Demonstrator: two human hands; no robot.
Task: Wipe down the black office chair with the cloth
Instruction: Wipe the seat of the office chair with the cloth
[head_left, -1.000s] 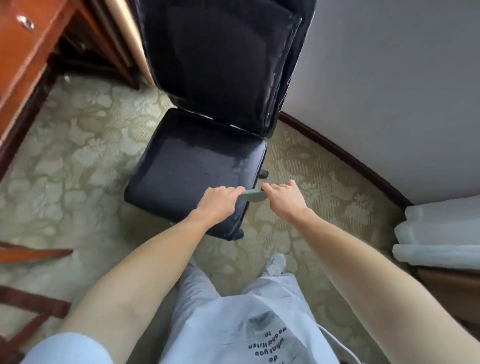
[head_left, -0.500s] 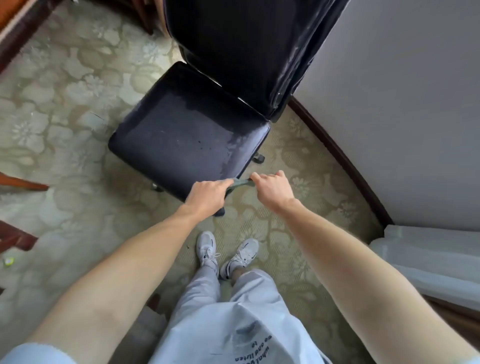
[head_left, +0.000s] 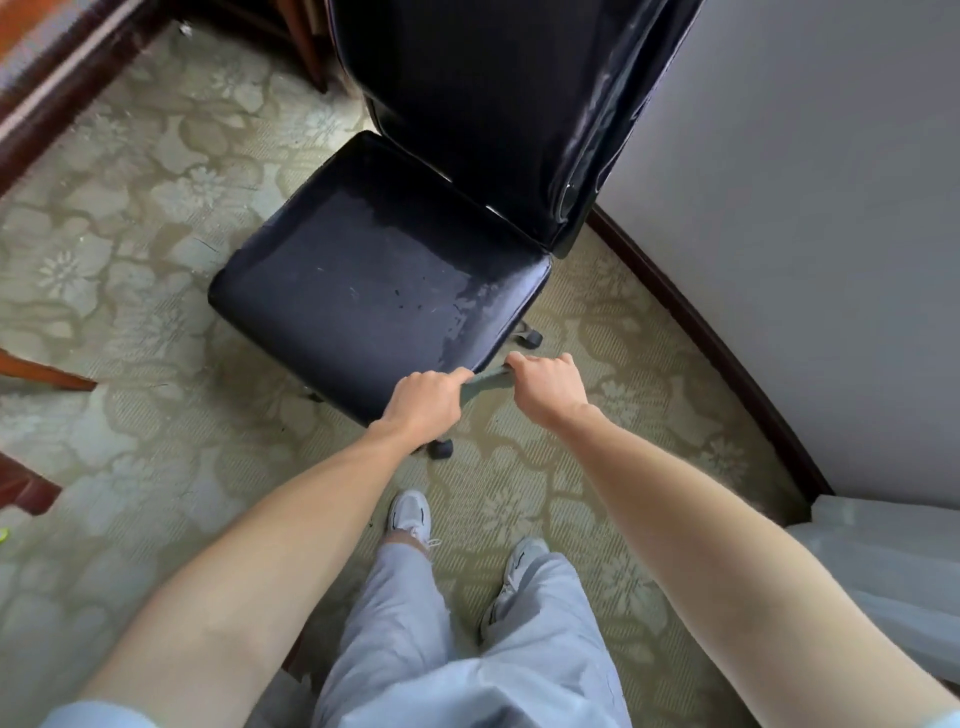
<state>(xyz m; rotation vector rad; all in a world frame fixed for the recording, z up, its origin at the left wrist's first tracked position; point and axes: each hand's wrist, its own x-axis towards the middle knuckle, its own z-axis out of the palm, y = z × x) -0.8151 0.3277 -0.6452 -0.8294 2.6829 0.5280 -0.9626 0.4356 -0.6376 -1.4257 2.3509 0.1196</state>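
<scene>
Black padded office chair (head_left: 384, 280) is stood on patterned carpet (head_left: 130, 218) by the wall, while a grey-green cloth (head_left: 485, 383) is gripped taut between fisted left hand (head_left: 423, 402) and right hand (head_left: 545, 384), arms outstretched, at the seat's near corner.

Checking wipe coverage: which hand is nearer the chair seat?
Left. The left hand grips the cloth over the near corner of the seat; the right hand holds the cloth's other end just off that corner, over the carpet.

Black office chair (head_left: 384, 291), seat smeared, backrest upright, grey-green cloth (head_left: 485, 383) stretched taut by its front corner
</scene>
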